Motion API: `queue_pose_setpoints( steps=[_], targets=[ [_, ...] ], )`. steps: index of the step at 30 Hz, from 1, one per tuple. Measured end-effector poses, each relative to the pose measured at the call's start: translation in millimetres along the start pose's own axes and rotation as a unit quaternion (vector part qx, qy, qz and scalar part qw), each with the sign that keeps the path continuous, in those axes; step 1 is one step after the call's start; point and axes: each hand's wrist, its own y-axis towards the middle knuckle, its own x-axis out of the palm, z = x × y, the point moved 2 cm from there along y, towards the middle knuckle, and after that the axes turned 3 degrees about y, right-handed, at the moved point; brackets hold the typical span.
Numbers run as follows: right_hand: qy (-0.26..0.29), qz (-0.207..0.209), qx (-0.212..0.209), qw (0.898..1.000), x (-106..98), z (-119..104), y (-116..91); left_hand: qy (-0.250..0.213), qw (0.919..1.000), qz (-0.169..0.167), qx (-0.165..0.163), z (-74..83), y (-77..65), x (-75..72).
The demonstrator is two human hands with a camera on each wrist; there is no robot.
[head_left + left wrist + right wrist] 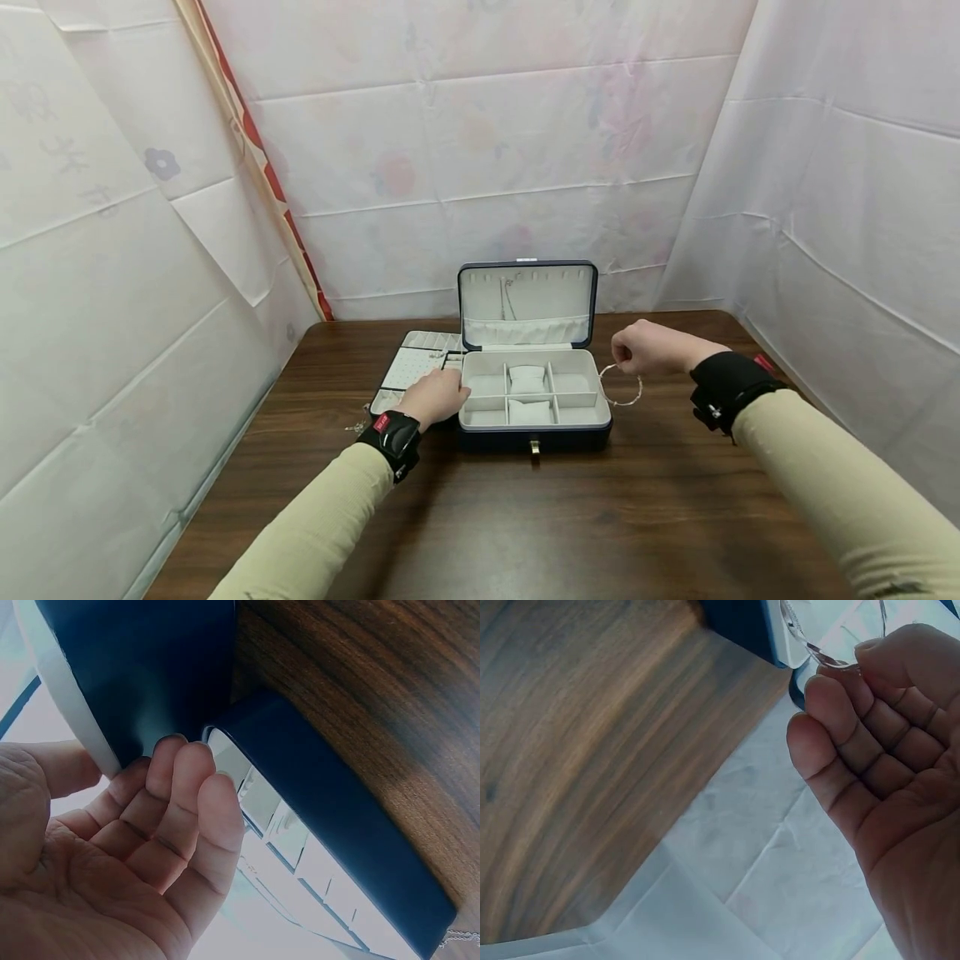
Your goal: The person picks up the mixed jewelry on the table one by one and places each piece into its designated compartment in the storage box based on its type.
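A dark blue jewelry box (495,440) stands with its lid (555,304) raised, showing a pale divided interior. Two white cushions, one behind the other (527,380), occupy its middle compartments. My left hand (435,396) grips the box's left wall, thumb over the pale rim and fingers curled against the outside, as the left wrist view shows. Beside the box's right edge, my right hand (648,347) pinches a thin bangle (621,405) between thumb and fingers. The bangle hangs from the fingertips; in the right wrist view its upper part is cut off.
Left of the box lies a shallow jewelry tray (412,367) with compartments and small pieces, partly behind my left hand. A fine chain (461,937) lies by the tray's corner. Inside the lid hangs a necklace (509,292). White sheeting (480,150) surrounds the wooden table (525,517).
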Motion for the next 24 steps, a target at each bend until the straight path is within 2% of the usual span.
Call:
queue_pose_setpoints(
  steps=[11, 17, 24],
  targets=[
    [-0.010, -0.013, 0.017, 1.000, -6, -10, 18, -0.006, 1.0000, -0.002, 0.001, 1.2, -0.5, -0.4],
    [-0.023, -0.004, -0.003, 1.000, -7, -12, 27, -0.007, 1.0000, -0.003, -0.001, 1.9, -0.8, -1.0],
    [-0.032, -0.009, -0.008, 0.999, -6, -19, 36, -0.003, 1.0000, 0.000, -0.001, 1.6, -0.2, 0.1]
  ],
)
